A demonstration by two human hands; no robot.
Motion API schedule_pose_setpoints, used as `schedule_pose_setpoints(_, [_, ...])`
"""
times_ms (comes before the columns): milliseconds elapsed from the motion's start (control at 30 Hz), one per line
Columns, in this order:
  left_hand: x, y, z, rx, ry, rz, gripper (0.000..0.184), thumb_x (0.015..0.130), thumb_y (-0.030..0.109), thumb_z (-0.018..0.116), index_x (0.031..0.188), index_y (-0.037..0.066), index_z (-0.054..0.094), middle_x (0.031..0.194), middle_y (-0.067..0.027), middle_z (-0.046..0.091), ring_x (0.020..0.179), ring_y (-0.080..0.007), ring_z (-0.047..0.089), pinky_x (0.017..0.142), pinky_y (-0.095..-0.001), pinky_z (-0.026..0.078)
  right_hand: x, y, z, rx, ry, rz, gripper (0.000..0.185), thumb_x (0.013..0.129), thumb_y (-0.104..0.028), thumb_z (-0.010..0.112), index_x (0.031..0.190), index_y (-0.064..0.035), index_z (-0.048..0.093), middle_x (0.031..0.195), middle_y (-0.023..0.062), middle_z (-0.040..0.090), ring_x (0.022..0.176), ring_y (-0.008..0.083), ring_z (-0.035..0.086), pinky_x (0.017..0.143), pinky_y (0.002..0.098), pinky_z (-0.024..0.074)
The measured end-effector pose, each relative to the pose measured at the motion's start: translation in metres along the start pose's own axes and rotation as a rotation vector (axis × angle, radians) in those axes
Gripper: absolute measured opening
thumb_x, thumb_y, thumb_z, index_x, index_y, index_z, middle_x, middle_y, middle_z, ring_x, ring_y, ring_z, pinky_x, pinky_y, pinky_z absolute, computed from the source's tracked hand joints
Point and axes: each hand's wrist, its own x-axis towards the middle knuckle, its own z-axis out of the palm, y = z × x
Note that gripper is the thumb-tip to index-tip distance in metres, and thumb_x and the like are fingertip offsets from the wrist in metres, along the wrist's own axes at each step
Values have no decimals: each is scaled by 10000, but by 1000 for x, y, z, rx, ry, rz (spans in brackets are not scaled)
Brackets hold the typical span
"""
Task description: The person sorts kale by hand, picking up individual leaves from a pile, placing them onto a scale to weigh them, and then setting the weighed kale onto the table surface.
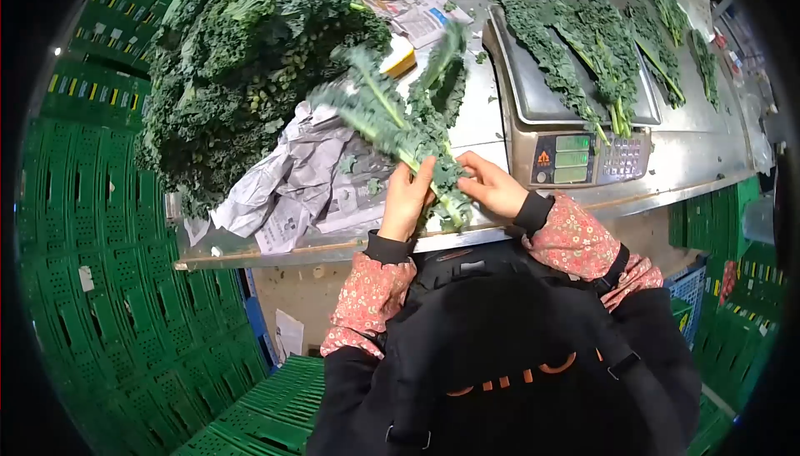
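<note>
Evidently, in the head view, we hold kale leaves (379, 119) at the metal table's (702, 146) near edge, left hand (405, 203) curled narrowly round the stems, right hand (502, 193) pinching leaf beside it. We judge them light, stems firm, frills soft and easily torn; we'd best grip the lower stems.

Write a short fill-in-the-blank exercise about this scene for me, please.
The large kale pile lies on the ____ side of the table.
The hand nearer the scale is the person's ____ one.
The pink sleeves have a ____ print.
The crates are coloured ____.
Missing words: left; right; floral; green.
</note>
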Motion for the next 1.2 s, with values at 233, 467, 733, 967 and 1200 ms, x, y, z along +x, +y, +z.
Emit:
schedule_pose_setpoints(233, [8, -8, -10, -231, 33, 205, 177, 849, 73, 556, 1006, -7, 578, 941, -73, 625, 903, -138, 558, 810, -265, 419, 1, -6, -1, -26, 197, -43, 245, 916, -76, 460, 1153, -31, 419, 913, 1, 497, 818, 57, 450, 738, 214, 390])
schedule_pose_setpoints(467, [7, -2, -54, -27, 265, 272, 181, 784, 55, 596, 947, -4, 546, 913, -43, 595, 844, -128, 552, 761, -272, 431, 3, -30, 0, -628, -91, -317, 349, 899, -226, 497, 1236, -138, 489, 939, 128, 467, 833, 280, 528, 803, 359, 429])
schedule_pose_setpoints(733, [-3, 6, -14, 1250, 793, 604, 865, 728, 226, 634, 1395, -29, 146, 1424, -309, 46, 1323, -463, 65, 1053, -534, 125, 35, 8, 13, -1184, 236, 164, 571, 727, -523, 625, 831, 34, 559, 726, 177, 613, 683, 327, 623, 630, 422, 501])
schedule_pose_setpoints(967, [74, 22, -5, 1689, 162, 668, 596, 706, 29, 553, 1283, 143, 459, 1190, -165, 465, 1097, -369, 446, 917, -476, 363, 55, 18, 28, -1252, 406, 94, 509, 670, -342, 735, 940, 16, 494, 953, 191, 501, 860, 323, 575, 677, 388, 501])
schedule_pose_setpoints(1200, [103, 48, -65, 916, 369, 977, 381, 759, 25, 577, 1139, 42, 553, 879, -168, 595, 804, -278, 590, 712, -389, 456, 51, 12, 10, -1115, 168, -108, 677, 762, -238, 639, 1314, -24, 313, 1055, 203, 473, 918, 351, 546, 714, 424, 485])
